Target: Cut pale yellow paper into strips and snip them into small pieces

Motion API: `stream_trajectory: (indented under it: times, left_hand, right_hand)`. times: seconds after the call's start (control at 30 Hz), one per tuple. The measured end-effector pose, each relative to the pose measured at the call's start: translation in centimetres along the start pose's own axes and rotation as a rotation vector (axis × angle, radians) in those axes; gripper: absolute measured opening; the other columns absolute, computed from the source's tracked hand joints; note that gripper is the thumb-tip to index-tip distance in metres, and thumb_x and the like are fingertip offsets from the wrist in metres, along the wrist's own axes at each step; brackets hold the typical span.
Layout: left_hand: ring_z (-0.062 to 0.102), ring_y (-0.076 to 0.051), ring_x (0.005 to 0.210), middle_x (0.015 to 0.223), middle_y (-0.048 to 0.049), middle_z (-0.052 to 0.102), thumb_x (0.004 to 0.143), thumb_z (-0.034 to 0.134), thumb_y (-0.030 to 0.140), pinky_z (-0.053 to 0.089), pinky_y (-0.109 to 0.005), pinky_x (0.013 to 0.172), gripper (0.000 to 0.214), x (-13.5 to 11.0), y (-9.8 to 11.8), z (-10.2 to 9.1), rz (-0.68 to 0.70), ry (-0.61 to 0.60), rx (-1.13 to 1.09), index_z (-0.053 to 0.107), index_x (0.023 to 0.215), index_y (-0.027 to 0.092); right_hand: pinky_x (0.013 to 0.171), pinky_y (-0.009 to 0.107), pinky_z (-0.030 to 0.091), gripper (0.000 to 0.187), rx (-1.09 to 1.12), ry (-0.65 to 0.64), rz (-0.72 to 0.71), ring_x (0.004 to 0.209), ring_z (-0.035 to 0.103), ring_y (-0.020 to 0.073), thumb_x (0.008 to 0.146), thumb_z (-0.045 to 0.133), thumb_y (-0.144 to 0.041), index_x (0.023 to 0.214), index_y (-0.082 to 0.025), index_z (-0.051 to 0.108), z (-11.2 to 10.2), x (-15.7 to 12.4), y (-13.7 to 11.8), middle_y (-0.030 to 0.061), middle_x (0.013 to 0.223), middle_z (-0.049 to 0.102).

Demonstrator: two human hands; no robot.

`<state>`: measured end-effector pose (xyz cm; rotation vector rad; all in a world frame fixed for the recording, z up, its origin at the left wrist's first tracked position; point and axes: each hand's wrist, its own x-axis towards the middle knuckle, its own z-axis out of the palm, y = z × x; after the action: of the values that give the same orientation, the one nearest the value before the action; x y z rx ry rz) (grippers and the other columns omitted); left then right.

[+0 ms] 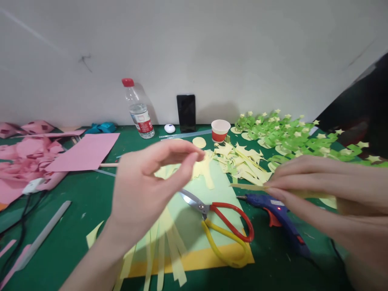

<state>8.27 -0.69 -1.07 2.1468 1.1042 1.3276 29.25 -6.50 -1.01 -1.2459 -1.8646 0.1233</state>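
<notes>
My left hand [151, 190] is raised over the green table [91, 202] with thumb and fingertips pinched together; whether anything is in the pinch I cannot make out. My right hand [321, 194] comes in from the right, fingers pressed together on a thin yellow paper strip [248, 187] that points left. Below the hands lie scissors [221, 224] with red and yellow handles on a light green sheet [194, 210]. A blue glue gun [279, 214] lies just under my right hand. Several yellow paper strips [169, 246] lie at the sheet's near edge.
A heap of yellow paper stars and offcuts [242, 161] lies mid-table, with green paper trees topped by stars [287, 135] behind it. A water bottle [138, 109], a dark phone [186, 113] and a red-and-white cup [220, 130] stand by the wall. Pink paper [85, 153] covers the left.
</notes>
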Motion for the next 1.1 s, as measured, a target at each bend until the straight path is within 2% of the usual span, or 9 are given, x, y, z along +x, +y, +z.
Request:
stream_trajectory:
  times: [0.07,0.13,0.2,0.27,0.4,0.5,0.67,0.9,1.1]
  left_hand:
    - [0.069,-0.011,0.068,0.083,0.0020,0.074,0.078,0.065,0.022,0.055,-0.011,0.054,0.012,-0.4,0.4,0.6,0.054,-0.114,-0.051,0.065,0.089,0.018]
    - [0.069,-0.010,0.063,0.080,0.0019,0.074,0.076,0.067,0.021,0.052,-0.009,0.047,0.013,-0.9,1.0,1.4,0.134,-0.185,-0.008,0.066,0.088,0.017]
    - [0.067,-0.008,0.055,0.069,0.0037,0.073,0.080,0.063,0.018,0.051,-0.009,0.046,0.004,-1.3,1.4,1.9,0.228,-0.184,0.067,0.066,0.079,0.016]
    - [0.066,-0.008,0.051,0.065,0.0046,0.072,0.084,0.058,0.017,0.053,-0.011,0.052,0.011,-1.6,1.6,2.0,0.278,-0.174,0.113,0.067,0.076,0.016]
    - [0.066,-0.006,0.054,0.074,0.0039,0.074,0.085,0.056,0.015,0.055,-0.011,0.063,0.011,-1.9,1.6,1.7,0.276,-0.203,0.099,0.067,0.081,0.015]
    - [0.066,-0.006,0.056,0.074,0.0037,0.074,0.086,0.055,0.016,0.054,-0.009,0.062,0.013,-2.0,1.7,1.8,0.272,-0.220,0.072,0.067,0.083,0.014]
    - [0.061,-0.005,0.045,0.058,0.0061,0.069,0.082,0.059,0.016,0.050,-0.008,0.050,0.015,-1.6,2.1,1.3,0.160,-0.212,0.039,0.066,0.069,0.016]
    - [0.064,-0.005,0.049,0.060,0.0117,0.069,0.076,0.064,0.012,0.051,-0.006,0.050,0.015,-0.6,1.9,-1.1,-0.091,-0.118,-0.083,0.067,0.067,0.024]
    - [0.061,-0.006,0.045,0.053,0.0128,0.066,0.073,0.065,0.015,0.052,-0.009,0.044,0.019,0.0,0.5,-2.4,-0.179,0.016,0.016,0.068,0.062,0.030]
  right_hand:
    - [0.055,0.018,0.049,0.017,-0.006,0.005,-0.084,0.061,0.062,0.0093,0.077,0.060,-0.012,0.068,-0.026,0.062,0.4,0.2,0.0,-0.0078,0.070,0.067]
    - [0.057,0.015,0.051,0.017,-0.035,0.002,-0.124,0.060,0.063,0.0082,0.078,0.056,-0.011,0.071,-0.025,0.062,1.0,0.5,-0.2,-0.0067,0.070,0.069]
    - [0.055,0.013,0.052,0.017,-0.061,-0.021,-0.132,0.058,0.064,0.0086,0.078,0.054,-0.010,0.070,-0.022,0.063,1.4,0.7,-0.4,-0.0043,0.068,0.070]
    - [0.053,0.012,0.052,0.018,-0.072,-0.048,-0.129,0.054,0.063,0.0085,0.076,0.053,-0.010,0.066,-0.021,0.062,1.6,1.0,-0.7,-0.0035,0.063,0.069]
    - [0.051,0.012,0.049,0.016,-0.073,-0.125,-0.089,0.054,0.062,0.0068,0.077,0.053,-0.012,0.069,-0.022,0.062,1.5,1.2,-1.4,-0.0052,0.066,0.069]
    - [0.044,0.014,0.044,0.016,-0.112,-0.174,-0.062,0.052,0.060,0.0066,0.078,0.050,-0.014,0.071,-0.022,0.061,1.3,1.2,-1.4,-0.0054,0.068,0.068]
    - [0.035,0.018,0.033,0.016,-0.107,-0.241,-0.042,0.041,0.049,0.0066,0.073,0.047,-0.012,0.063,-0.023,0.054,1.0,1.2,-0.6,-0.0059,0.055,0.059]
    - [0.042,0.016,0.039,0.012,0.024,-0.171,0.103,0.046,0.051,0.0067,0.074,0.051,-0.018,0.063,-0.024,0.053,0.8,1.2,0.3,-0.0064,0.056,0.055]
    - [0.042,0.014,0.041,0.013,0.006,-0.331,0.128,0.049,0.052,0.0076,0.076,0.054,-0.021,0.064,-0.025,0.056,-0.8,1.9,1.4,-0.0056,0.058,0.057]
